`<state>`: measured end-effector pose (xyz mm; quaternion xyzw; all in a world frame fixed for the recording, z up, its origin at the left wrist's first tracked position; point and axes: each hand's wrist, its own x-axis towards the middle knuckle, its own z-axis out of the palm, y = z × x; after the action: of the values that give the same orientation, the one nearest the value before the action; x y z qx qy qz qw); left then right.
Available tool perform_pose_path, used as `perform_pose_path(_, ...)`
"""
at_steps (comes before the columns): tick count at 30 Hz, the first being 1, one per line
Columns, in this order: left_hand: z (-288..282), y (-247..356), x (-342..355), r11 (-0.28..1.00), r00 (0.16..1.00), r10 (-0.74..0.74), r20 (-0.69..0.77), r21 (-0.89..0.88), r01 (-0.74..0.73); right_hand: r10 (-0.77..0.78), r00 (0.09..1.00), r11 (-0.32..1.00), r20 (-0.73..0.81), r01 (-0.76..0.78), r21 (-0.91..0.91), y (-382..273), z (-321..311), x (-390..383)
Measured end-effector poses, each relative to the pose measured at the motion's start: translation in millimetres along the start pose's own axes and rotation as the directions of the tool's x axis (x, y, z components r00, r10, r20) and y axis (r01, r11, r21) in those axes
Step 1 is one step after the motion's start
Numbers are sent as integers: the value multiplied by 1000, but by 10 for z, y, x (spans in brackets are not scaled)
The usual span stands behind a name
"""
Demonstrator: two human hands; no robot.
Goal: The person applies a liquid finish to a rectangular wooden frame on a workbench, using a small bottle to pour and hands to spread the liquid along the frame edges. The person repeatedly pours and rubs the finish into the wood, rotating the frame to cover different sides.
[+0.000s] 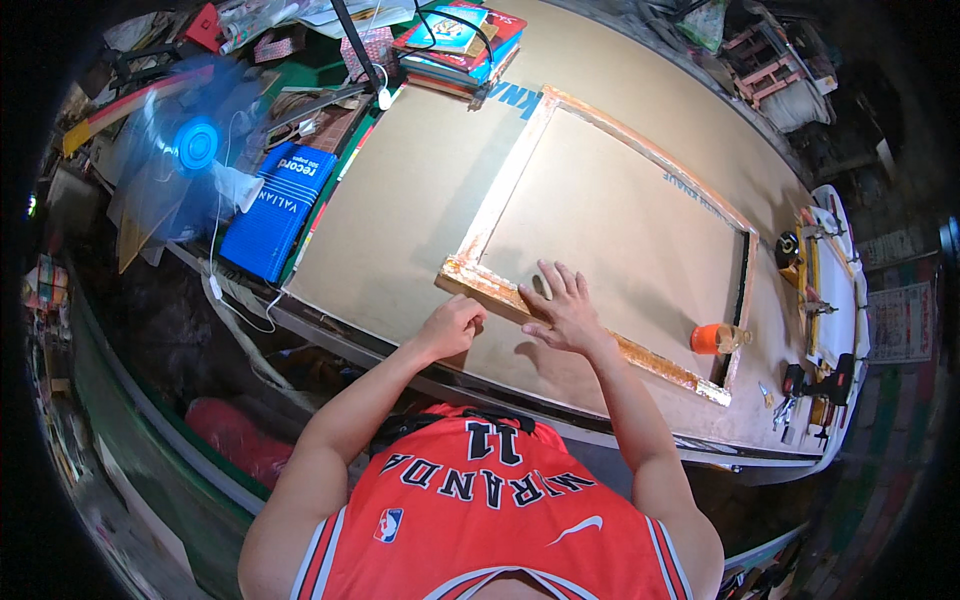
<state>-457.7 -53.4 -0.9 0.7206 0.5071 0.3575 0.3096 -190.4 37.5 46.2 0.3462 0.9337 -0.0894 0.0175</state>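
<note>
A rectangular wooden frame, marked with patchy orange-brown on pale wood, lies on a tan board. My right hand has its fingers spread over the frame's near rail, left of its middle. Just in front of that rail, near its left end, my left hand has its fingers curled closed; whatever they may hold is hidden. A clear bottle with an orange band lies on its side by the frame's near right corner.
A blue fan, blue packet and white cord crowd the left. A stack of books sits at the back. At the right are a clamped wooden assembly and a drill. More clutter lies beyond the board.
</note>
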Motion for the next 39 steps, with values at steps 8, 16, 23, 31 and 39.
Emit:
perform_pose_path(8, -6, -53, -15, 1000, 1000, -3, 0, 31, 3, -26, 999, 999, 44, 25, 24, -55, -26, 74)
perform_pose_path(16, -37, -119, -18, 998, 999, 43, -6, 36, -43, -80, 996, 997, 36, 79, 16, -77, 43, 133)
perform_pose_path(23, -85, -184, -25, 998, 999, 41, -4, 49, -40, -12, 999, 1000, 38, 13, -24, -96, -3, 215)
perform_pose_path(31, -137, -232, -57, 999, 999, 42, -29, 31, -41, -82, 996, 996, 33, 82, -17, -155, 32, 300)
perform_pose_path(39, -230, -265, -78, 999, 998, 27, -58, 18, -26, -141, 990, 989, 23, 142, -29, -220, 25, 395)
